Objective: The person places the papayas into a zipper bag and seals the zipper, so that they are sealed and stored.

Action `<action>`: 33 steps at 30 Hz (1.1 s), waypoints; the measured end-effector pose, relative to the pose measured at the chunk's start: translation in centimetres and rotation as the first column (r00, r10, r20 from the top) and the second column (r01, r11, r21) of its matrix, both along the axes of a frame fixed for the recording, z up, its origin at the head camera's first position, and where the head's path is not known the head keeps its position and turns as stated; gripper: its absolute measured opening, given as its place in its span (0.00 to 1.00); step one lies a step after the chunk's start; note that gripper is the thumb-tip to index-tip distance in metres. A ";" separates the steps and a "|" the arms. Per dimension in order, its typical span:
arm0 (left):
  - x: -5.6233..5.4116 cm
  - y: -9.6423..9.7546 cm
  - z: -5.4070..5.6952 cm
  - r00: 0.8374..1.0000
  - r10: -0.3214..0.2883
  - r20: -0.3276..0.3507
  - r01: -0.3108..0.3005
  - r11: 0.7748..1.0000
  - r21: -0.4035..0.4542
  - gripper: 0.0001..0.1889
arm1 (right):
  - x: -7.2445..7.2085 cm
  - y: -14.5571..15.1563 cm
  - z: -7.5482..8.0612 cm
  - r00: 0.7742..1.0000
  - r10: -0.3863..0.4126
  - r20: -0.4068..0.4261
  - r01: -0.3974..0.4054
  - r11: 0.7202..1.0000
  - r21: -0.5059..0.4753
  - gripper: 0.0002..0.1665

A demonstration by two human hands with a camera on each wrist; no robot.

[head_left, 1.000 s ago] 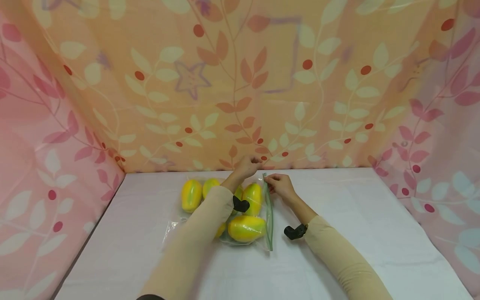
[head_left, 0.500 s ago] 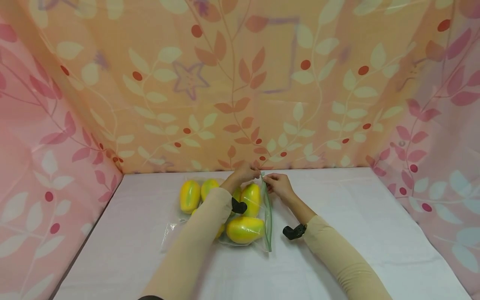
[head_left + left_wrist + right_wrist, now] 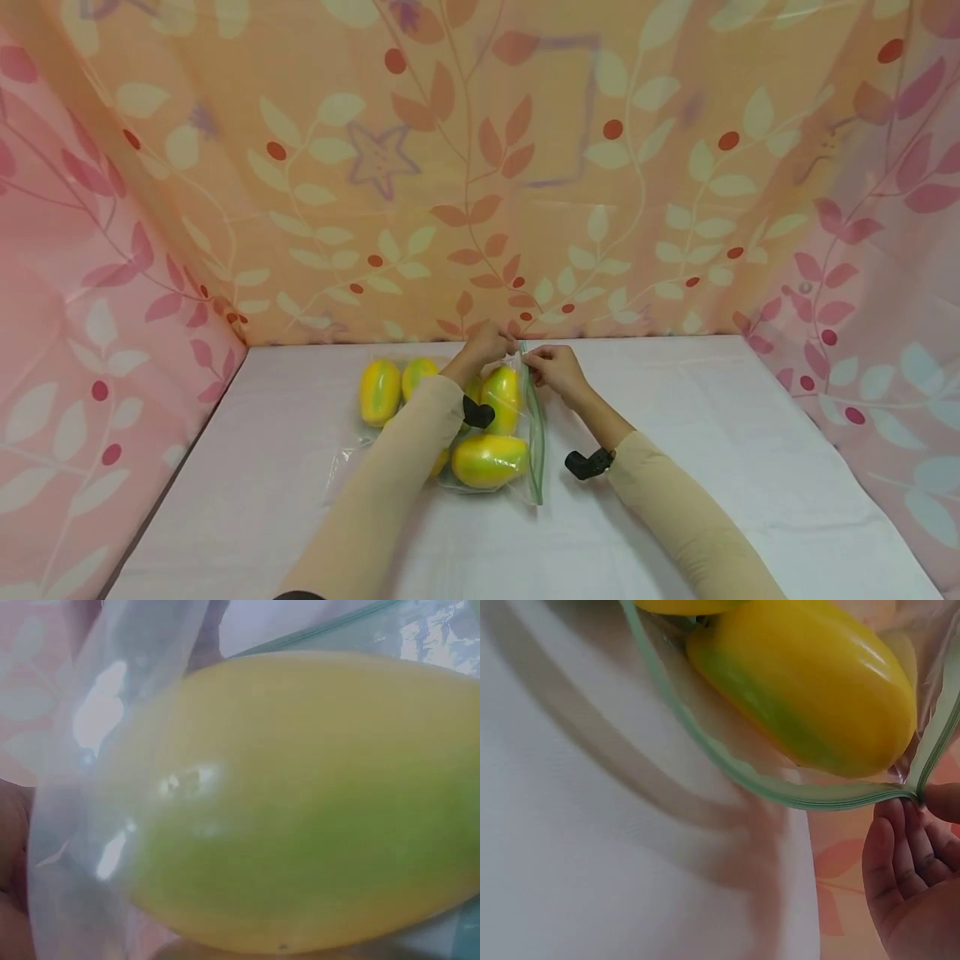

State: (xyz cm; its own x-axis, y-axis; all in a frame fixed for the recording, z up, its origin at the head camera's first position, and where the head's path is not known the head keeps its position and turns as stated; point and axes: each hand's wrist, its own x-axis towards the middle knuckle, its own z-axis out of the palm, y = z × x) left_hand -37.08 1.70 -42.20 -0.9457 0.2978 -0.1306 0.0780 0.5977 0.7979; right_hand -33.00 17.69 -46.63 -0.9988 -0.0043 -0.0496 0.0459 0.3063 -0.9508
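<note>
A clear zip bag [image 3: 537, 467] with a green zip strip lies flat on the table, holding several yellow-green, mango-like fruits [image 3: 491, 461]. My right hand [image 3: 557, 369] pinches the far end of the strip between thumb and fingers. Close up in the right wrist view, the strip [image 3: 727, 769] bows open toward that pinch. At the bag's far corner, my left hand [image 3: 489, 346] has its fingertips curled at the plastic beside the right hand. One fruit [image 3: 300, 802] under the film fills the left wrist view, with part of the left hand [image 3: 11, 862] at the edge.
A white cloth covers the table [image 3: 675, 483]. Behind its far edge hangs an orange, leaf-patterned curtain [image 3: 480, 208], with pink curtain panels on both sides. My left forearm crosses over the bag and hides some of the fruits.
My left hand has come down and slightly right to the bag's far corner, beside my right hand. The right hand keeps its pinch, shifting slightly left with the strip's end.
</note>
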 end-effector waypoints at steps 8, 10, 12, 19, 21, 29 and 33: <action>-0.1 0.0 0.3 1.000 0.009 0.004 -0.010 0.998 0.060 0.08 | 1.5 0.1 0.9 0.999 0.028 0.041 -0.028 1.000 -0.002 0.16; -0.2 0.0 0.3 1.000 0.001 0.001 -0.001 0.998 0.070 0.07 | 1.7 0.1 1.2 0.999 0.028 0.035 -0.028 1.000 -0.005 0.16; -0.3 0.0 0.4 1.000 -0.016 -0.002 0.016 0.997 0.074 0.06 | 1.7 0.2 1.5 0.999 0.026 0.024 -0.026 1.000 -0.001 0.16; -0.3 -0.7 0.4 0.994 -0.103 0.024 0.101 0.991 0.085 0.08 | 1.6 0.2 1.3 0.998 0.042 0.038 -0.041 0.999 -0.032 0.18; -0.2 -0.8 0.4 0.992 -0.110 0.055 0.105 0.991 0.083 0.10 | 1.6 0.3 1.2 0.998 0.049 0.037 -0.048 0.998 -0.038 0.19; -0.4 -0.4 0.3 0.993 -0.114 0.040 0.109 0.986 0.127 0.10 | 1.8 0.5 1.2 0.998 0.059 0.019 -0.059 0.998 -0.021 0.16; -0.6 0.0 -0.1 0.996 -0.078 0.043 0.071 0.987 0.142 0.08 | 2.4 0.6 0.8 0.997 0.062 0.039 -0.061 0.998 -0.021 0.16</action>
